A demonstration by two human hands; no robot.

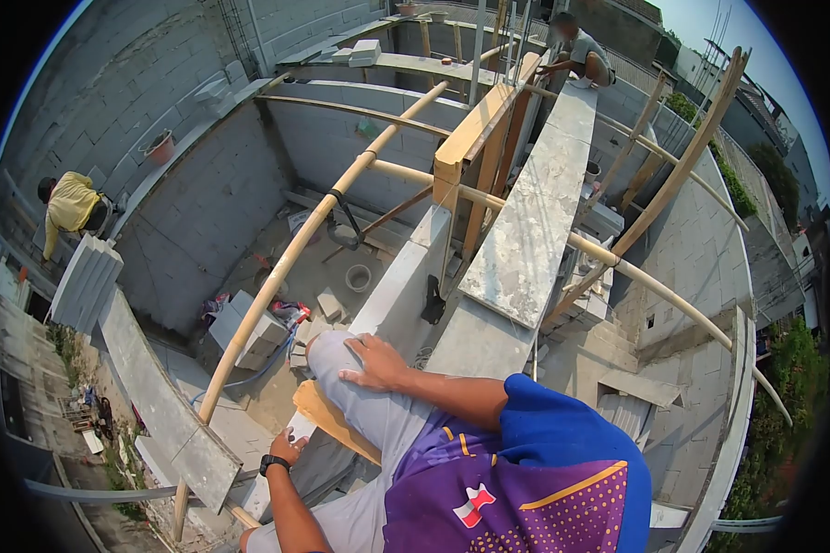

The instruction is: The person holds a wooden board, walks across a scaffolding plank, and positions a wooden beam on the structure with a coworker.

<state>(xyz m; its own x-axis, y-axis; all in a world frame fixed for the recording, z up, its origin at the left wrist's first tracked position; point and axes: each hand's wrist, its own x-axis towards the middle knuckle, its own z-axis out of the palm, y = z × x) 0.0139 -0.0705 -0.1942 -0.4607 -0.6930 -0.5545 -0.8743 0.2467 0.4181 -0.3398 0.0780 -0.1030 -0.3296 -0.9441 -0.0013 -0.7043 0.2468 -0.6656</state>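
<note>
Grey wall [198,212] beyond; white block [301,425] under left fingers [289,442].

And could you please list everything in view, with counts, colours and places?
Co-workers: two, yellow and grey shirts, left and upper right
Walls: several, grey, all around
Poles and beams: several, tan, throughout
Flat boards: several, grey, centre and lower left
Buckets: several, grey or reddish, centre and towards the top
Loose blocks: many, grey, left, top and centre
Plants: several, green, right
Watch: one, black, left wrist
Shirt: one, purple-blue, bottom
Left hand: one, bare, on white ledge
Right hand: one, bare, on the knee
</note>
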